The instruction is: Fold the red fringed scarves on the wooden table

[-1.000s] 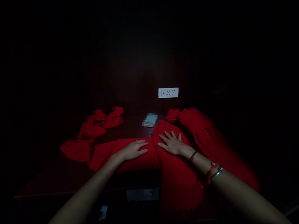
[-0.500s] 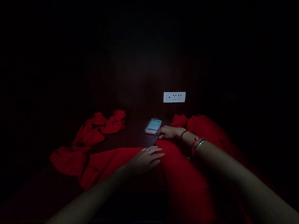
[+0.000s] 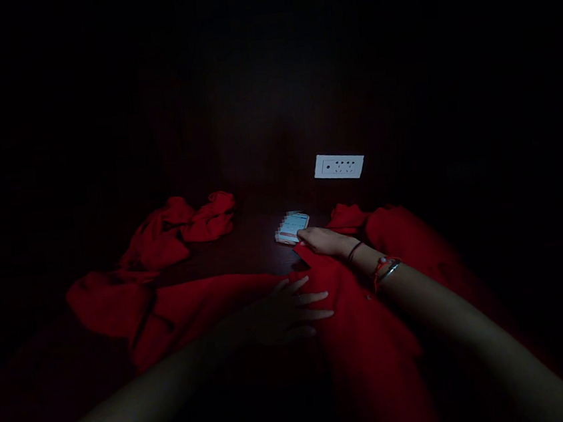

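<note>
A large piece of red cloth [image 3: 371, 349] is spread across the dark table and drapes down toward me on the right. My right hand [image 3: 325, 241] is closed in a pinch on its far edge, lifting a corner slightly. Just beyond those fingertips lies a phone [image 3: 294, 226] with a lit screen, partly blurred out. My left hand [image 3: 285, 311] is held with fingers spread over the cloth, palm down; dim light hides whether it touches. Bracelets circle my right wrist.
Crumpled red cloth [image 3: 158, 241] lies in folds at the far left, and more red cloth [image 3: 410, 238] is heaped on the right. A white wall socket [image 3: 339, 166] is set in the dark wall behind the table [image 3: 250, 248]. The surroundings are very dark.
My right hand has pinched the cloth's edge and raised its corner beside the phone. My left hand has come nearer to me, its fingers spreading wider. The view has shifted slightly.
</note>
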`<move>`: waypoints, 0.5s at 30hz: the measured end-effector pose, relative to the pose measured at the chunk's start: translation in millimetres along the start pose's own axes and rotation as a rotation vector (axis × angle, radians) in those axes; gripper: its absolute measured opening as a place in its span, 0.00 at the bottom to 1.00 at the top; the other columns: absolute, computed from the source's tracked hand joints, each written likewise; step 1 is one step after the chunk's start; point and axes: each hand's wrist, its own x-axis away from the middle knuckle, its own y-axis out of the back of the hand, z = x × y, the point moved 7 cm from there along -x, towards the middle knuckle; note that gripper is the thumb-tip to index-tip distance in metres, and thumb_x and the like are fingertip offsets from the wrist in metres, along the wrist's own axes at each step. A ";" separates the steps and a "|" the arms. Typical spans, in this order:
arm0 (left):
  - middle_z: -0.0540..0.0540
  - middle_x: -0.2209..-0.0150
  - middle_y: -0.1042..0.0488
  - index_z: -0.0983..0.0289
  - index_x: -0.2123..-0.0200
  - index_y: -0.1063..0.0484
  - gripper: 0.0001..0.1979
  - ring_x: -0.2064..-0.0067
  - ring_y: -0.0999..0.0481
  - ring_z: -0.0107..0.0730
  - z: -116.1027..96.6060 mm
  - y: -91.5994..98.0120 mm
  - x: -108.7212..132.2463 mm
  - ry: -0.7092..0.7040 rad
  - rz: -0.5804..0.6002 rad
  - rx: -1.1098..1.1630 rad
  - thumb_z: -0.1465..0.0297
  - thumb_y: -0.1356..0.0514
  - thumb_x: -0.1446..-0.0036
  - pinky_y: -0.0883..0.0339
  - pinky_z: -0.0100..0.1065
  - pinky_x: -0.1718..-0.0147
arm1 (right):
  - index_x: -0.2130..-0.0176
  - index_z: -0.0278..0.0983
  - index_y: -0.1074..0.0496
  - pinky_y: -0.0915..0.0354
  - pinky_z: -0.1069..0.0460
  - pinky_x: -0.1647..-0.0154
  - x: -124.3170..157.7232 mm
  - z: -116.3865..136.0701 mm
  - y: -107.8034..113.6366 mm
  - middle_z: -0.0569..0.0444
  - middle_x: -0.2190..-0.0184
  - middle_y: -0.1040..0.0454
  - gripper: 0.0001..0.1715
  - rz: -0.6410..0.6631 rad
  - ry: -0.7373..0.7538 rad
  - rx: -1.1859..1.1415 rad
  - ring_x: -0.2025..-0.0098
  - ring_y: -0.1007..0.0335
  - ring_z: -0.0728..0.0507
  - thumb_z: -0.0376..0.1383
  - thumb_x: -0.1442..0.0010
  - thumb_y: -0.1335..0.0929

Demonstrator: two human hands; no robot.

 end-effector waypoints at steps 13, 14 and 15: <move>0.45 0.41 0.61 0.45 0.46 0.55 0.25 0.42 0.65 0.56 15.0 -5.2 17.7 0.156 0.085 0.054 0.55 0.53 0.47 0.65 0.61 0.52 | 0.43 0.50 0.63 0.65 0.35 0.48 65.9 -3.9 -35.7 0.54 0.40 0.65 0.37 0.230 -0.350 -0.213 0.41 0.71 0.33 0.58 0.49 0.53; 0.45 0.41 0.61 0.44 0.46 0.54 0.25 0.42 0.65 0.56 14.4 -5.5 18.3 0.155 0.092 0.063 0.55 0.52 0.48 0.65 0.61 0.52 | 0.43 0.51 0.64 0.66 0.35 0.48 70.2 -4.8 -38.4 0.55 0.40 0.67 0.38 0.257 -0.392 -0.230 0.41 0.72 0.33 0.59 0.50 0.54; 0.45 0.41 0.61 0.45 0.46 0.52 0.25 0.42 0.65 0.56 13.7 -5.0 18.8 0.156 0.096 0.075 0.55 0.51 0.48 0.64 0.60 0.52 | 0.43 0.52 0.65 0.67 0.35 0.47 72.1 -5.2 -39.7 0.56 0.40 0.69 0.38 0.273 -0.425 -0.241 0.41 0.73 0.32 0.60 0.51 0.55</move>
